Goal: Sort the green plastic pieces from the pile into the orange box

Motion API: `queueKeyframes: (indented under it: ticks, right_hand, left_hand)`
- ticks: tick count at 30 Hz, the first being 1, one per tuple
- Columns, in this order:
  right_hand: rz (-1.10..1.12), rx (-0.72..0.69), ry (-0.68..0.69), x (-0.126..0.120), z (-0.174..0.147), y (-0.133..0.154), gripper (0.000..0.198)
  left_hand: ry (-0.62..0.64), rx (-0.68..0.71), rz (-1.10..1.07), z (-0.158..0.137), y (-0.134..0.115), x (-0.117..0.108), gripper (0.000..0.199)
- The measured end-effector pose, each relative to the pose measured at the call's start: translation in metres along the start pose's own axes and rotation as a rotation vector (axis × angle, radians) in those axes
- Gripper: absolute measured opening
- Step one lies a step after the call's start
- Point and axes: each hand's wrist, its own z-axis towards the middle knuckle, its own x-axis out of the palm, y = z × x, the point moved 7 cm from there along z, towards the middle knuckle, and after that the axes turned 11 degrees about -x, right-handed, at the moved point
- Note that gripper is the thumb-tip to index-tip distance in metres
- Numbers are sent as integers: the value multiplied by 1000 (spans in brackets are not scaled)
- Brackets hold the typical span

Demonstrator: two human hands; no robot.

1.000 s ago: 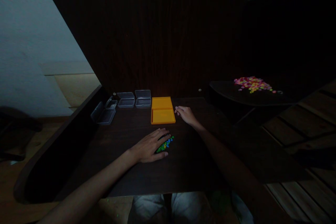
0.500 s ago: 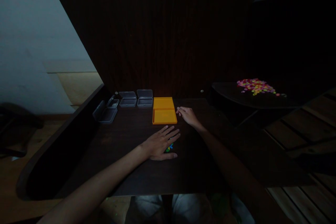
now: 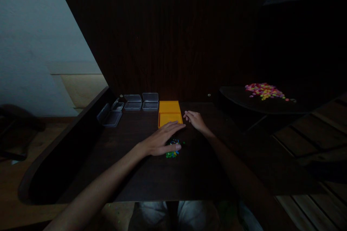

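Observation:
My left hand (image 3: 162, 140) is open above a small heap of green, blue and yellow pieces (image 3: 171, 154), its fingers stretched to the right and its thumb apart. It partly covers the heap, and its fingertips overlap the front edge of the yellow box (image 3: 170, 107). That box lies with its lid folded back, and no pieces show in the part I can see. Right of the box, my right hand (image 3: 195, 121) rests with curled fingers; whether anything is pinched in them is too dark and small to make out. One green piece (image 3: 184, 143) lies apart from the heap.
Clear plastic boxes with raised lids, among them a middle one (image 3: 150, 105) and a left one (image 3: 112, 118), stand at the back left. A pile of pink, red and yellow pieces (image 3: 264, 91) lies on a dark side shelf (image 3: 235, 99). A dark panel (image 3: 168, 36) rises behind the table.
My left hand has lifted off the heap and moved up and slightly left, uncovering more coloured pieces. My right hand has stayed nearly in place beside the yellow box.

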Motion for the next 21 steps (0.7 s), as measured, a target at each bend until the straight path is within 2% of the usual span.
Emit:
queueKeyframes:
  ticks: [4, 7, 9, 12, 16, 19, 21]
  right_hand:
    - [38, 21, -20, -3, -2, -2, 50]
    - [64, 34, -32, -4, -5, 0, 52]
    - [79, 43, -36, -5, -10, 3, 51]
    - [99, 67, -17, -5, -24, 9, 47]
    - [47, 81, 119, -4, -53, 24, 34]
    - [-69, -52, 307, -1, -74, 46, 21]
    - [-134, -181, 393, 0, -84, 59, 16]
  left_hand:
    - [-372, -133, -64, 1, 11, -55, 32]
    - [-566, -207, 4, -9, 30, -73, 32]
    - [-600, -272, 30, -17, 46, -71, 39]
    - [-540, -335, 34, -26, 65, -53, 46]
    - [-387, -391, -84, -34, 82, -26, 44]
    - [-223, -417, -230, -40, 90, -15, 31]
    - [-80, -365, -282, -43, 88, -11, 15]
